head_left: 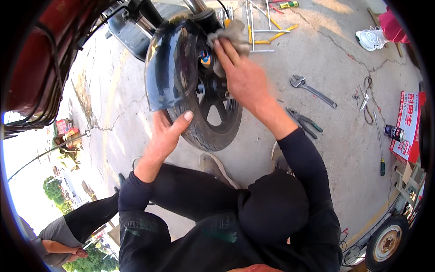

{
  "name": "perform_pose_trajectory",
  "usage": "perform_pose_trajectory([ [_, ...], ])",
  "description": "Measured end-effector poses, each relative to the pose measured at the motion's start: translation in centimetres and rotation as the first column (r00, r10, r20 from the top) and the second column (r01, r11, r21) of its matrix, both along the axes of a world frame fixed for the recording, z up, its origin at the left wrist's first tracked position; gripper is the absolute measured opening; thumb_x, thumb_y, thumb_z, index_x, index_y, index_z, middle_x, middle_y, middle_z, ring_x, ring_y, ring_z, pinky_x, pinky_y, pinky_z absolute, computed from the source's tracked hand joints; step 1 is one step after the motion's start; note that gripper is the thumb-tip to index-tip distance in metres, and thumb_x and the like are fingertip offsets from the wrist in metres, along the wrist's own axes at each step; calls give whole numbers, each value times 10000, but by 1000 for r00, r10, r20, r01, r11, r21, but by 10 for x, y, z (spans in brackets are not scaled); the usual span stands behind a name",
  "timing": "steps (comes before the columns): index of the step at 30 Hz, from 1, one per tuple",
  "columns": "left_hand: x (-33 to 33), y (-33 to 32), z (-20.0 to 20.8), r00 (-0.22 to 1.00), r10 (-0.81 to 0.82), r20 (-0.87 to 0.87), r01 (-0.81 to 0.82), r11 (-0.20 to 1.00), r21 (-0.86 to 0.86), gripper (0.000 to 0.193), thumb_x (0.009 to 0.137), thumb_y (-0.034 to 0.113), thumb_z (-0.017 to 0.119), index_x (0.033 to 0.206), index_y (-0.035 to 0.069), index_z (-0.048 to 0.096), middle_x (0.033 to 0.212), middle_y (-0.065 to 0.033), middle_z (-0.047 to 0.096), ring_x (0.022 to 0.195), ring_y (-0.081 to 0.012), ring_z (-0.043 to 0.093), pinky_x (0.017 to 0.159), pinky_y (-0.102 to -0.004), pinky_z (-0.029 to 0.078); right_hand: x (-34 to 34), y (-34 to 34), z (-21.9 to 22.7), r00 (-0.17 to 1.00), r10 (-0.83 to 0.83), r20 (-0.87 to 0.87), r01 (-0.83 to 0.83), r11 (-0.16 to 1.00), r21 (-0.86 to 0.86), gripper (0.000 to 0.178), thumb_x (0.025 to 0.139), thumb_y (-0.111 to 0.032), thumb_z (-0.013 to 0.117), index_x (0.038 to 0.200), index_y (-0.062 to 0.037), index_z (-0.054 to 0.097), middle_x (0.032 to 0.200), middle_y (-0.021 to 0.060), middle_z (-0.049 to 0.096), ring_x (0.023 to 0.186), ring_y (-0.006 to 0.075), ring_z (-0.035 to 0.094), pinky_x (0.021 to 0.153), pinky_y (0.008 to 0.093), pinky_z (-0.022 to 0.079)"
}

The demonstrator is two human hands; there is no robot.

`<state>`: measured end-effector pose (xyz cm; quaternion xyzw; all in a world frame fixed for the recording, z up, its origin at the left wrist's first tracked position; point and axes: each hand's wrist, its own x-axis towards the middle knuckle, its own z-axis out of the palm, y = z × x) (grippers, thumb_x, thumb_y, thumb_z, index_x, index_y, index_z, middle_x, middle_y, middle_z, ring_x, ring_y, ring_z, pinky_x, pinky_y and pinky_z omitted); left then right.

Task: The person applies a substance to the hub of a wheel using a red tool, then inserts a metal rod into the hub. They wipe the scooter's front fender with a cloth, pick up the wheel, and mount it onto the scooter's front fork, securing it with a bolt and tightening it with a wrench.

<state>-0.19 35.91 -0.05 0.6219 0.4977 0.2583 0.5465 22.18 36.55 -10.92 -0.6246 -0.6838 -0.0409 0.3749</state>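
A black scooter wheel with a worn tyre sits under a shiny dark mudguard that is smudged in places. My left hand grips the tyre just below the mudguard's rim, thumb on the tread and fingers hidden behind it. With my right hand I press a grey rag against the fork leg beside the wheel; the rag partly covers that spot. A small blue and orange part shows by the hub, but I cannot make out what it is.
On the concrete right of the wheel lie an adjustable wrench, pliers, scissors, a screwdriver and a spray can. A red and white box stands beyond. Other people are at far left and upper right.
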Motion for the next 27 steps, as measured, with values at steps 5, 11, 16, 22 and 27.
perform_pose_trajectory([
  [5,1,-2,-5,1000,28,1,-28,999,40,677,861,299,701,1368,-84,466,1194,-193,667,1108,-261,655,1000,-388,498,0,4,3,999,-6,-47,7,1000,20,638,832,-63,588,1461,-119,497,1476,21,515,780,230,634,654,325,552],
  [11,-2,-4,-4,999,37,-5,-37,999,-13,699,847,302,719,1376,-71,454,1197,-200,661,1096,-266,660,995,-391,503,7,14,24,997,49,-65,-46,998,50,617,830,-51,585,1440,-82,503,1431,61,546,775,255,641,691,343,557],
  [16,1,0,-3,1000,21,11,-21,1000,13,692,856,300,714,1379,-68,451,1197,-199,661,1103,-271,662,984,-393,513,4,-21,-62,620,-173,-765,-67,960,-271,496,877,15,494,1368,-31,535,1209,141,675,827,262,690,729,346,561],
  [22,2,1,2,1000,2,-8,-2,1000,-22,683,866,295,706,1383,-69,449,1204,-198,663,1103,-266,662,991,-396,514,36,17,-41,-512,-31,-858,-226,969,100,355,938,-40,460,1272,32,554,1049,98,676,963,212,665,827,351,545],
  [27,4,2,-4,998,67,12,-67,997,34,660,870,278,704,1389,-55,471,1219,-192,662,1113,-262,658,1006,-391,506,55,81,21,-430,65,-901,-390,886,250,230,986,-185,481,1084,-31,621,910,7,612,891,155,597,779,304,508],
])
